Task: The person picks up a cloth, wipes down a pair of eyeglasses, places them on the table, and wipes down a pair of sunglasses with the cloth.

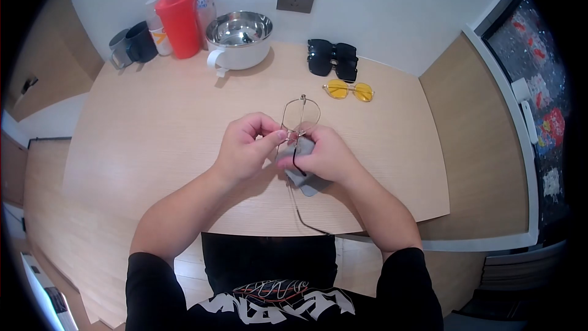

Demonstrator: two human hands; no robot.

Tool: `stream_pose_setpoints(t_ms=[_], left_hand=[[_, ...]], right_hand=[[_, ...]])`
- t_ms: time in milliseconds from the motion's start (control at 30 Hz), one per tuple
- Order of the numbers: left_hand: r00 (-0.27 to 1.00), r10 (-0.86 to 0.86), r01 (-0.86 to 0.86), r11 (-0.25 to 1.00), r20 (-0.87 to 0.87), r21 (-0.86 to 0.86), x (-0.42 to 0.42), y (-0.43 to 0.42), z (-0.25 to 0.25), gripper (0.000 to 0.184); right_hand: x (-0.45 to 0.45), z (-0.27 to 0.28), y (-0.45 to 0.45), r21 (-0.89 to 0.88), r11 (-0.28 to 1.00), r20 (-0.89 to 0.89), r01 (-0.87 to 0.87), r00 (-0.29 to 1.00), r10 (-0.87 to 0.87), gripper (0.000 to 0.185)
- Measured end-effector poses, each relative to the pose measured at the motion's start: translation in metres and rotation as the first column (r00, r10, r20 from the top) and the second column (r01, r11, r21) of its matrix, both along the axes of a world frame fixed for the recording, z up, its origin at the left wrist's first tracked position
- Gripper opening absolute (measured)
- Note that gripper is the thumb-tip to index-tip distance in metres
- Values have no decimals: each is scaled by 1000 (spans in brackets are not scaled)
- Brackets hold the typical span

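although the left hand (248,144) and right hand (324,156) cover much of them, wire-framed glasses (300,115) show between the two, turned on end above the front half of the counter (153,135). the upper lens is in plain view; the lower one is mostly lost behind the right hand and a gray cloth (311,185), and whether the cloth touches it cannot be told. the left grip is narrow, thumb and forefinger pinched on the frame near the bridge, the other fingers tucked out of sight. the right grip is closed around the cloth, some fingers hidden behind it. the frame is thin and gold-toned, the visible lens clear and rounded, the slender arms dark at their ends; one arm reaches down to the counter's front edge, where its tip is hard to make out. farther back lie yellow-tinted glasses (362,92) and dark sunglasses (321,61), the latter overlapped so their number is unclear.
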State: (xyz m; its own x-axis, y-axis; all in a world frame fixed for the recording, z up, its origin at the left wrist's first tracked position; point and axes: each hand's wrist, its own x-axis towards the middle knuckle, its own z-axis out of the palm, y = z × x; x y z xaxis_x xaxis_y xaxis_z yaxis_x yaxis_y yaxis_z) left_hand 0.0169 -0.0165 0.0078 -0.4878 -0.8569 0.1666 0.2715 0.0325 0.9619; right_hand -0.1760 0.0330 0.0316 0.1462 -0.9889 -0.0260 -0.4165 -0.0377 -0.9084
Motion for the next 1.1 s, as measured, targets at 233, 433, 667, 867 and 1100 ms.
stream_pose_setpoints(t_ms=[233,433,667,867,1100], left_hand=[[1000,-15,16,999,-25,39,-3,0,-4,4],[1000,-13,15,996,-24,93,-4,0,-5,5],[999,-25,30,992,-40,126,-6,3,-4,4],[997,-17,31,984,-80,177,-6,2,-2,3],[997,-38,56,964,-74,259,-8,12,8,3]], right_hand=[[4,6,2,-70,982,-25,174,984,-176,43],[1,8,1,-88,996,-275,-2,961,-22,42],[0,-5,-2,-124,991,-132,58,988,-74,50],[2,4,0,-106,981,-85,162,982,-171,52],[4,6,2,-57,997,-161,59,985,-68,42]])
